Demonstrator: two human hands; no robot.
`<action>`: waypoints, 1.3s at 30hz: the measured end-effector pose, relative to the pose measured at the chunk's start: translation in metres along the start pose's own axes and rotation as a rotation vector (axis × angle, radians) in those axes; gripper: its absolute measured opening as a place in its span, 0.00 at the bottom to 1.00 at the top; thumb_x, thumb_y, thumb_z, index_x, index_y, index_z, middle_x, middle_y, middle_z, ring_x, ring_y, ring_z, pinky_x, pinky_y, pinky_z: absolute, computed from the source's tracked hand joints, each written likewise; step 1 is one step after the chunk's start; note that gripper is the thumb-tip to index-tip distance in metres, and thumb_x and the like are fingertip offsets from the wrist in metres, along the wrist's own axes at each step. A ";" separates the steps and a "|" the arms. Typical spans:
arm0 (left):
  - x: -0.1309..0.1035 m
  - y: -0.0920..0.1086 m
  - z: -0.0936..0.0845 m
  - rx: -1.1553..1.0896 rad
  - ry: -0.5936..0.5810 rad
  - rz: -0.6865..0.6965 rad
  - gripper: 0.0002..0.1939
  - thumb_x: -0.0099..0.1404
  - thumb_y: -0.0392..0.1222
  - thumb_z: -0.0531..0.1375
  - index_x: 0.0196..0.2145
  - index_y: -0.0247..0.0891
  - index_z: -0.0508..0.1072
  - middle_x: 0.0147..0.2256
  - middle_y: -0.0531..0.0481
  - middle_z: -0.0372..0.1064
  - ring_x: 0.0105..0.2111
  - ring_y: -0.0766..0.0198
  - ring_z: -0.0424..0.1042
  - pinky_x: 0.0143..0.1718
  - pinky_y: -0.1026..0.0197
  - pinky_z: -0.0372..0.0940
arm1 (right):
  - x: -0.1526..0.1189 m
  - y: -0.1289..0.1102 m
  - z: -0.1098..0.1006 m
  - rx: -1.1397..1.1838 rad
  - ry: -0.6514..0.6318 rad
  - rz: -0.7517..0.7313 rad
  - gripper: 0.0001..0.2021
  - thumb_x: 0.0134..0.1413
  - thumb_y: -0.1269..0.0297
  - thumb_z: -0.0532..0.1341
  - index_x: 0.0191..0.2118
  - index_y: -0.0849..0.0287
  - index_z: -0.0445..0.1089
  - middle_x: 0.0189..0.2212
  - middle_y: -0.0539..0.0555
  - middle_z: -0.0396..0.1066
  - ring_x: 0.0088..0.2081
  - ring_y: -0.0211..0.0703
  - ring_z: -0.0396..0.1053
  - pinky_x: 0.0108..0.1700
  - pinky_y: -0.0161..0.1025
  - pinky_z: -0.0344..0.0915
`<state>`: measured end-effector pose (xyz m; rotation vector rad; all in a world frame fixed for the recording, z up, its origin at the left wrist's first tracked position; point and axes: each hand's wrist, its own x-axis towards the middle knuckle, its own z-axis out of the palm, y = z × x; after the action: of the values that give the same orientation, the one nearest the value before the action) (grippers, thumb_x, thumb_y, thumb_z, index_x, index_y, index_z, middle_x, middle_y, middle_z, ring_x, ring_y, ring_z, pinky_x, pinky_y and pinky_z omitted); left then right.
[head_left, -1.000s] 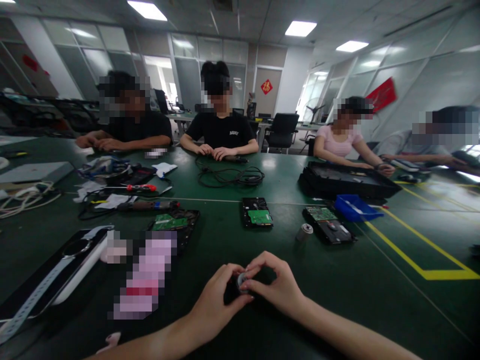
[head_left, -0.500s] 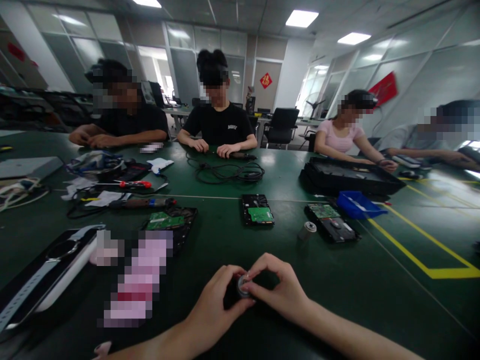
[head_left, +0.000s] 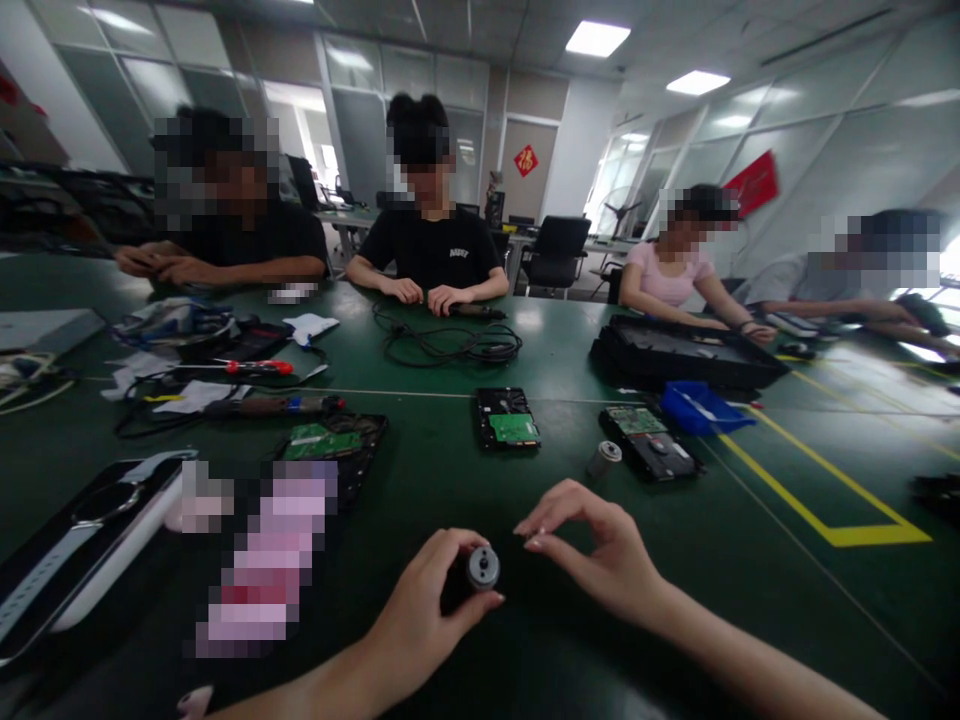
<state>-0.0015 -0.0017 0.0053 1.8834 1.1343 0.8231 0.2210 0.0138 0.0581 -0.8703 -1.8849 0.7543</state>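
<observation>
My left hand (head_left: 439, 590) curls around a small motor (head_left: 483, 570), a short silver cylinder. Its round end, with dark holes in it, faces up toward me. To the right of it, my right hand (head_left: 592, 535) is raised in a pinch, apart from the motor. Something tiny may sit between its thumb and fingertips, too small to name. A second small motor (head_left: 605, 459) stands upright on the table beyond my right hand. Farther off lies a hard drive (head_left: 508, 418) with a green circuit board, and another hard drive (head_left: 654, 443) rests beside the second motor.
On the left are a watch (head_left: 109, 500) on a box, a blurred pink item (head_left: 262, 560), another hard drive (head_left: 364, 450), a corded tool (head_left: 262, 406) and a red screwdriver (head_left: 259, 367). A blue tray (head_left: 705, 408) and black case (head_left: 682, 350) stand right. Several people sit opposite.
My right hand has come off the motor and moved right and slightly up, uncovering its round end. My left hand keeps its hold. The view has shifted slightly.
</observation>
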 end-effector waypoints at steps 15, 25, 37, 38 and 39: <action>-0.001 0.000 -0.003 0.028 -0.005 0.004 0.14 0.61 0.42 0.65 0.44 0.45 0.68 0.41 0.51 0.71 0.41 0.55 0.72 0.42 0.55 0.66 | -0.088 0.040 -0.057 -0.470 -0.163 0.273 0.15 0.52 0.59 0.68 0.47 0.49 0.75 0.52 0.58 0.72 0.56 0.57 0.64 0.55 0.61 0.62; -0.001 -0.002 -0.001 0.013 0.002 0.003 0.15 0.61 0.42 0.65 0.44 0.44 0.68 0.41 0.51 0.71 0.41 0.56 0.71 0.43 0.55 0.66 | -0.057 0.023 -0.038 -0.255 -0.127 0.293 0.07 0.58 0.61 0.64 0.40 0.51 0.78 0.46 0.57 0.72 0.48 0.50 0.71 0.50 0.49 0.68; -0.001 -0.005 0.002 -0.011 0.009 0.020 0.15 0.60 0.39 0.65 0.45 0.44 0.68 0.41 0.50 0.70 0.42 0.56 0.70 0.44 0.56 0.66 | 0.001 0.006 0.032 -0.163 -0.228 0.139 0.07 0.55 0.65 0.66 0.40 0.49 0.79 0.32 0.51 0.71 0.34 0.39 0.70 0.36 0.35 0.67; -0.001 -0.005 0.002 -0.010 0.007 0.022 0.15 0.60 0.39 0.65 0.44 0.44 0.68 0.41 0.50 0.70 0.42 0.56 0.70 0.44 0.56 0.66 | 0.001 0.006 0.032 -0.168 -0.222 0.135 0.07 0.56 0.65 0.65 0.40 0.49 0.78 0.32 0.51 0.71 0.34 0.39 0.69 0.36 0.35 0.67; -0.001 -0.004 0.002 -0.009 0.004 0.025 0.15 0.61 0.39 0.65 0.44 0.44 0.68 0.41 0.50 0.70 0.42 0.56 0.70 0.44 0.56 0.66 | 0.001 0.005 0.031 -0.173 -0.216 0.131 0.07 0.56 0.65 0.65 0.41 0.49 0.78 0.32 0.50 0.71 0.34 0.39 0.69 0.37 0.35 0.66</action>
<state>-0.0024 -0.0021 0.0005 1.8922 1.1098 0.8448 0.1941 0.0128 0.0415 -1.0650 -2.1239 0.7994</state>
